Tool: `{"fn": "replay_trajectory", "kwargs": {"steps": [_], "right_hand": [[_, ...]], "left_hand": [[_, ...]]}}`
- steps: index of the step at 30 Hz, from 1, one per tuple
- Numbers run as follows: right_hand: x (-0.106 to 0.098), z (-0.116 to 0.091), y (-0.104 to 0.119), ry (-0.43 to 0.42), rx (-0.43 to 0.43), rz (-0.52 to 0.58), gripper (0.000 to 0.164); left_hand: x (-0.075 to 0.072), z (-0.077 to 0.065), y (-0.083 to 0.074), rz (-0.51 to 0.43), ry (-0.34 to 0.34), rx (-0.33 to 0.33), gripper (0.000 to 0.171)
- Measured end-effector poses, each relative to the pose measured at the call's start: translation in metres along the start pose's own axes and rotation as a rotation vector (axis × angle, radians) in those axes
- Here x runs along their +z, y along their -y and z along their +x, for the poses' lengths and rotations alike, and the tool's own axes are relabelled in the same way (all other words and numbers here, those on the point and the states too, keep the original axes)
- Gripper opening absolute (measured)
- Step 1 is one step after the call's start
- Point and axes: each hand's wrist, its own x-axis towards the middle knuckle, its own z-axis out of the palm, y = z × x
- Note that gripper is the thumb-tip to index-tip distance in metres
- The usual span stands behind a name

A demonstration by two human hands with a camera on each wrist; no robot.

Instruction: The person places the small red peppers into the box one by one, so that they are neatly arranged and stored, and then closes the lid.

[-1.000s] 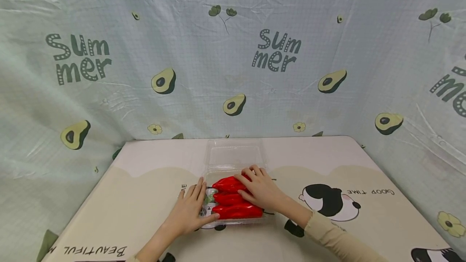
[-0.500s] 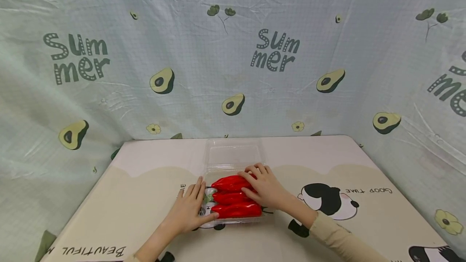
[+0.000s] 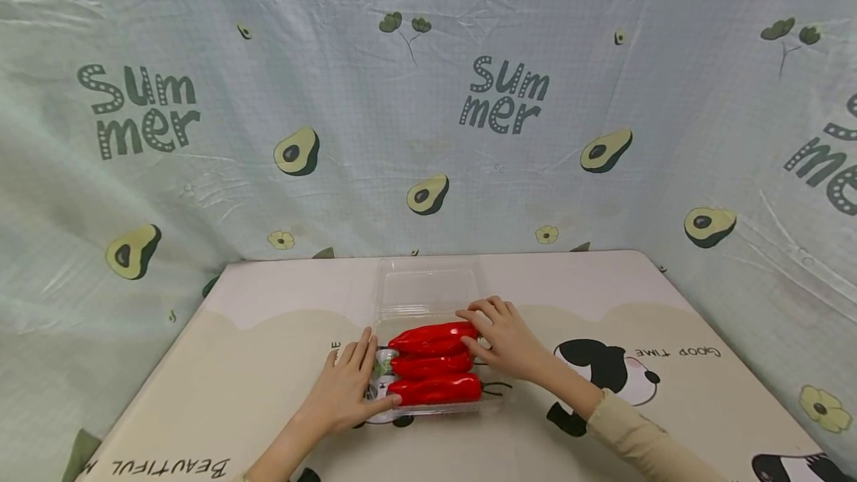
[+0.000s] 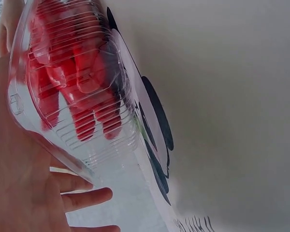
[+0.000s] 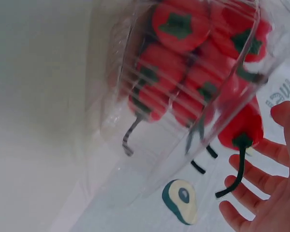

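Several red peppers with dark green stems lie in a clear plastic box (image 3: 448,409) in the head view. Three form the visible top layer: a near pepper (image 3: 435,390), a middle pepper (image 3: 431,366) and a far pepper (image 3: 431,338). My left hand (image 3: 348,385) rests against the box's left side, fingers stretched forward and thumb by its front corner. Beside the stem end of the far pepper is my right hand (image 3: 505,341). In the right wrist view, its loosely spread fingers (image 5: 249,193) stand near a stemmed pepper (image 5: 241,128), without gripping it.
The box's clear lid (image 3: 428,281) lies folded back behind it, hinge side toward the peppers. A pale tablecloth (image 3: 268,363) with cartoon prints covers the table. Behind and at both sides hangs a curtain (image 3: 361,95) with avocado prints.
My right hand has drawn back to the right from over the peppers, uncovering their right ends and the near stems. The left hand has stayed by the box.
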Motion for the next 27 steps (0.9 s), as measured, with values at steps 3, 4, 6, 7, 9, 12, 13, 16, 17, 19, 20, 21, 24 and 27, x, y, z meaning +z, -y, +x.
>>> {"fn": "replay_trajectory", "kwargs": {"steps": [3,4,6,7,9,12,13,16,17,19,20,21,24,27], "right_hand": [[0.000,-0.002,-0.006,-0.025,-0.002,-0.002,0.036],[0.000,-0.003,-0.008,-0.031,0.000,0.000,0.036],[0.000,-0.005,-0.012,-0.037,0.006,0.009,0.035],[0.000,-0.006,-0.014,-0.039,0.009,0.011,0.035],[0.000,-0.007,-0.017,-0.041,0.019,0.020,0.035],[-0.001,-0.009,-0.020,-0.048,0.039,0.033,0.034],[-0.001,-0.009,-0.022,-0.052,0.047,0.035,0.034],[0.000,-0.010,-0.028,-0.068,0.069,0.041,0.032],[0.000,-0.010,-0.030,-0.074,0.076,0.043,0.032],[0.001,-0.011,-0.035,-0.089,0.089,0.044,0.031],[0.001,-0.011,-0.037,-0.096,0.094,0.048,0.030],[0.001,-0.012,-0.039,-0.105,0.101,0.052,0.030],[0.002,-0.013,-0.044,-0.124,0.120,0.067,0.029],[0.003,-0.013,-0.049,-0.135,0.145,0.082,0.028]], "left_hand": [[0.000,0.000,0.001,-0.012,0.005,0.001,0.096],[0.000,0.000,0.001,-0.017,0.009,0.000,0.096],[-0.001,0.000,0.001,-0.031,0.018,-0.001,0.096],[-0.001,0.000,0.001,-0.038,0.024,-0.002,0.096],[-0.002,0.000,0.002,-0.055,0.035,-0.004,0.096],[-0.004,0.000,0.002,-0.080,0.051,-0.007,0.095],[-0.005,0.000,0.002,-0.091,0.054,-0.008,0.095],[-0.007,0.000,0.003,-0.109,0.067,-0.007,0.093],[-0.008,0.000,0.003,-0.111,0.070,-0.006,0.092],[-0.009,0.001,0.004,-0.112,0.075,-0.007,0.091],[-0.009,0.001,0.004,-0.111,0.079,-0.008,0.090],[-0.010,0.002,0.005,-0.113,0.083,-0.009,0.090],[-0.012,0.003,0.007,-0.139,0.093,-0.012,0.087],[-0.015,0.005,0.010,-0.188,0.099,-0.017,0.082]]}}
